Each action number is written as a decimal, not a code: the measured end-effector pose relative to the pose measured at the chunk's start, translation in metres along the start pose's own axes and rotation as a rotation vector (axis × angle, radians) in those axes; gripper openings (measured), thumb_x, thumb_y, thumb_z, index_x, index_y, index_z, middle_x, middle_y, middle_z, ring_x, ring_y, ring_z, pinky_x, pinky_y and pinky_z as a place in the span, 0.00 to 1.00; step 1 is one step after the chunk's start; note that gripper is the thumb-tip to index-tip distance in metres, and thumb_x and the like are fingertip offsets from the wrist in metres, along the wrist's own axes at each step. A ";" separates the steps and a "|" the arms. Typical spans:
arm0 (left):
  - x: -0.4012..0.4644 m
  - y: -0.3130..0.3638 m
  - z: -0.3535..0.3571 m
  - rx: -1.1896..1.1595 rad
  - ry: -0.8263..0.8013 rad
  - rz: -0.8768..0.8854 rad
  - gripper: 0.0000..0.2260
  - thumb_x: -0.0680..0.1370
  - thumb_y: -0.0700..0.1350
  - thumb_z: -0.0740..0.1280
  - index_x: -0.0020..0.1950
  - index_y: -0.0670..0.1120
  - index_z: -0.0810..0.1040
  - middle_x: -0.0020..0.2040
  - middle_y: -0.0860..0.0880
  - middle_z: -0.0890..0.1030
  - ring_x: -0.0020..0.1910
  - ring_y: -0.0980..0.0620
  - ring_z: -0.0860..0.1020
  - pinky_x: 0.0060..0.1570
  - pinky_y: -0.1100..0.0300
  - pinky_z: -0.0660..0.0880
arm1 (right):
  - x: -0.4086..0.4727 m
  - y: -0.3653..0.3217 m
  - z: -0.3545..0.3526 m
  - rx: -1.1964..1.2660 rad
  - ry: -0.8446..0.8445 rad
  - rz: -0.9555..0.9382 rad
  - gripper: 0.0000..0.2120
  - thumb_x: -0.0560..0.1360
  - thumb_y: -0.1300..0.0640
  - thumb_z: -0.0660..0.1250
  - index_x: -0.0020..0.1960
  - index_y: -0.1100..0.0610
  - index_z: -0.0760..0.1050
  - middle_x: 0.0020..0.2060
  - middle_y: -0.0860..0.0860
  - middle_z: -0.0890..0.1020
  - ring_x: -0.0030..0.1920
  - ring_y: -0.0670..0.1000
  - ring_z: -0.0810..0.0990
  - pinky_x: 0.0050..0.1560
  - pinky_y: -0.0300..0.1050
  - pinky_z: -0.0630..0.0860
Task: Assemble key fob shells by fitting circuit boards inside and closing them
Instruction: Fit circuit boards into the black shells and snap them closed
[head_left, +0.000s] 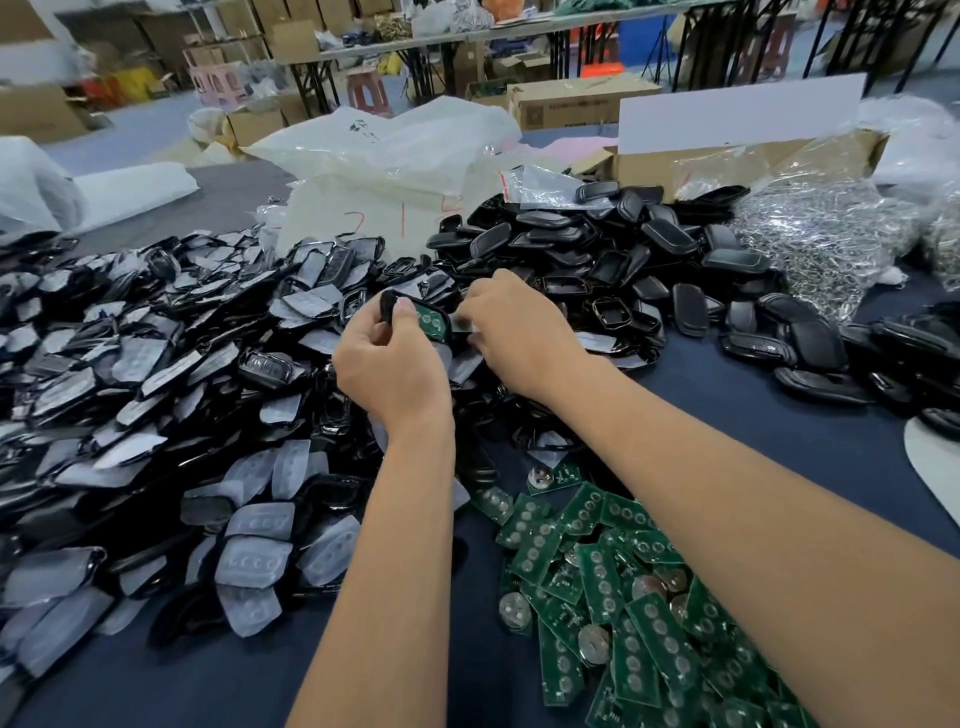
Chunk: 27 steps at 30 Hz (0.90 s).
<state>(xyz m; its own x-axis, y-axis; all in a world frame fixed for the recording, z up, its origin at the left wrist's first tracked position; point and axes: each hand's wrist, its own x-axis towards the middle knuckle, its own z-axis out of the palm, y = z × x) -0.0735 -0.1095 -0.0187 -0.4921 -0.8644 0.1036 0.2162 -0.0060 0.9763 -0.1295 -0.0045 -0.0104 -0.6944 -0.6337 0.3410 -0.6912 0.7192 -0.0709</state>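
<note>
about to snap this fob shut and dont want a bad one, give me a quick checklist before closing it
1. Shell held in the left hand: ok, fingers curl round it.
2. Circuit board in the shell: ok, green shows inside it.
3. Board seated flat and square: cannot tell, the thumb hides part of it.
4. Right hand ready with the closing half: cannot tell, its fingertips are hidden beside the shell.
5. Back covers within reach: ok, piled just beyond the hands.
6. More boards at hand: ok, heaped under the right forearm.
</note>
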 end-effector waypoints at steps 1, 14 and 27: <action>-0.001 -0.001 0.000 0.004 -0.009 0.009 0.04 0.78 0.41 0.72 0.46 0.44 0.86 0.24 0.63 0.73 0.27 0.62 0.71 0.37 0.63 0.71 | 0.000 0.001 0.001 -0.015 -0.001 0.001 0.13 0.82 0.63 0.65 0.62 0.52 0.80 0.59 0.49 0.78 0.60 0.53 0.71 0.57 0.46 0.76; -0.066 -0.009 0.020 0.351 -0.792 0.238 0.05 0.77 0.46 0.75 0.49 0.54 0.81 0.35 0.53 0.83 0.33 0.57 0.79 0.37 0.62 0.74 | -0.094 0.068 -0.039 0.829 0.503 0.706 0.05 0.77 0.60 0.75 0.49 0.50 0.83 0.38 0.44 0.85 0.38 0.38 0.83 0.44 0.34 0.77; -0.073 -0.014 0.021 0.287 -0.979 0.293 0.06 0.79 0.40 0.73 0.52 0.48 0.88 0.45 0.54 0.87 0.44 0.59 0.84 0.49 0.61 0.80 | -0.140 0.066 -0.037 0.871 0.296 0.473 0.07 0.75 0.63 0.77 0.50 0.53 0.87 0.41 0.47 0.88 0.45 0.46 0.87 0.51 0.45 0.83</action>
<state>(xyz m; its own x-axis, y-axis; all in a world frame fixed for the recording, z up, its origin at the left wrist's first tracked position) -0.0576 -0.0356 -0.0358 -0.9452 -0.0304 0.3249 0.2919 0.3666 0.8834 -0.0702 0.1425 -0.0282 -0.9373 -0.1592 0.3102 -0.3472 0.3462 -0.8715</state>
